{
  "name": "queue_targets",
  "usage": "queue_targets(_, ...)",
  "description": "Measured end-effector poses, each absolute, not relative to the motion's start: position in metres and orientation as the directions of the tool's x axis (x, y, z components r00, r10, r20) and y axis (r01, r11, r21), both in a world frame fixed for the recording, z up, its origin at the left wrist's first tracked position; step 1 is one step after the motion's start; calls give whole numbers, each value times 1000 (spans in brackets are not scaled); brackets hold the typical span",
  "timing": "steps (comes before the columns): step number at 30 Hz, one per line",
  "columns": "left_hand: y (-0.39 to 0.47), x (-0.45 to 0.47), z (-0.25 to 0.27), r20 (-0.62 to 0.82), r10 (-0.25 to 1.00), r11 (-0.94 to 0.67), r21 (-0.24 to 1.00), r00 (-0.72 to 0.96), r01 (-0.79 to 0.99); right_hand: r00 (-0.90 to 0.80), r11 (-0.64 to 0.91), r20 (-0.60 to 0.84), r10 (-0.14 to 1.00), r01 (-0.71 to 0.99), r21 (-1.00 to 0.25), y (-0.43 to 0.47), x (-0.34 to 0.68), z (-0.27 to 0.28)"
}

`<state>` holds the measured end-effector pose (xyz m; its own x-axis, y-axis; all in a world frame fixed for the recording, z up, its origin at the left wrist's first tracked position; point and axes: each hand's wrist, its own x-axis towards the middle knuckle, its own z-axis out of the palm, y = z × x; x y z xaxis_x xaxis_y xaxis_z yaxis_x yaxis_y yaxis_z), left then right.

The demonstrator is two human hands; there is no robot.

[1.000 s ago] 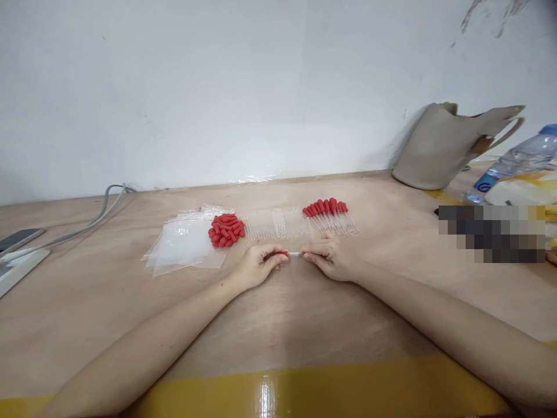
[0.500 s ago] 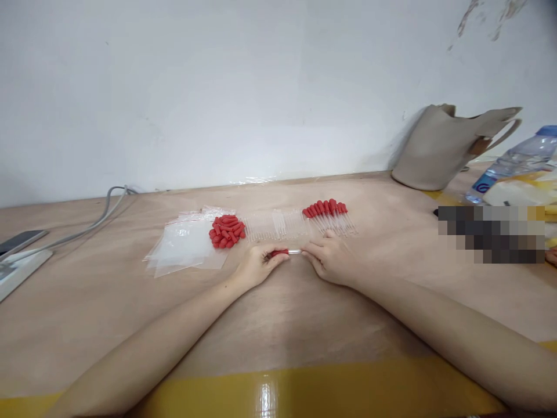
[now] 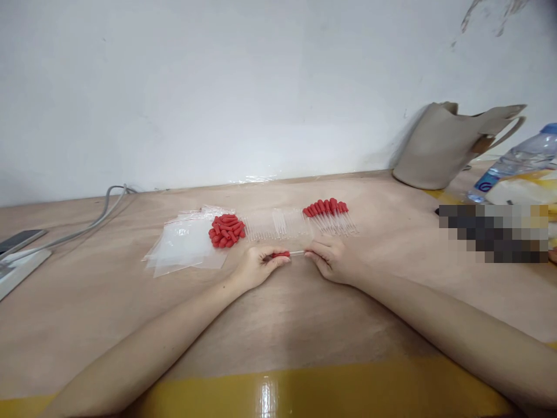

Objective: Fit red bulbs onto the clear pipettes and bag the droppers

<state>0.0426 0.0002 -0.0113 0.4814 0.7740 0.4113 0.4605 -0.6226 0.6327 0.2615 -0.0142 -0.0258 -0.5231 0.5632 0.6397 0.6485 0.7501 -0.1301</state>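
My left hand (image 3: 261, 266) pinches a red rubber dropper bulb (image 3: 282, 254). From the bulb a thin clear dropper tube (image 3: 297, 253) runs right, its far end between the closed fingertips of my right hand (image 3: 328, 260). Whether the tube sits inside the bulb's mouth I cannot tell. Just beyond my left hand lies a pile of loose red bulbs (image 3: 227, 231). A row of clear tubes (image 3: 278, 224) stretches right from it. Behind my right hand, finished-looking droppers (image 3: 331, 213) with red bulbs on clear tubes lie side by side.
Clear plastic zip bags (image 3: 185, 247) lie left of the bulbs. A grey cable (image 3: 104, 212) and a phone (image 3: 20, 241) are at far left. A beige bag (image 3: 444, 148) and a water bottle (image 3: 513, 162) stand at right. Yellow tape (image 3: 226, 389) lines the near edge.
My right hand has shifted slightly right and its fingers are drawn closer together. My left hand still holds the bulb in nearly the same place.
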Motion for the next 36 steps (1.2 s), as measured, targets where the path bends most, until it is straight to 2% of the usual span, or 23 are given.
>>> queue_targets(8, -2, 43, -10, 468, 715, -694, 564, 519, 448, -571, 740, 599, 562, 670, -56, -16, 256, -26)
queue_targets(14, 0, 42, -12, 488, 693, -719, 520, 531, 461, -564, 693, 554, 613, 720, -34, -21, 251, -13)
queue_targets(20, 4, 43, -9, 467, 682, -729, 502, 563, 465, -544, 640, 425, 723, 759, -117, -16, 250, -10)
queue_targets(24, 10, 43, -13, 440, 731, -678, 554, 521, 483, -538, 604, 326, 777, 784, -145, -13, 256, -6)
queue_targets(27, 13, 42, -17, 485, 754, -657, 545, 444, 521, -409, 492, 301, 861, 819, -296, -6, 266, 3)
queue_targets(30, 15, 42, -19, 495, 717, -697, 485, 491, 529, -139, 233, 223, 965, 843, -484, 11, 279, 16)
queue_targets(32, 15, 44, -19, 478, 685, -729, 449, 550, 517, 36, 53, 181, 983, 884, -465, 26, 288, 25)
queue_targets(36, 15, 45, -17, 462, 676, -737, 423, 575, 527, 277, -202, 230, 933, 932, -301, 50, 297, 30)
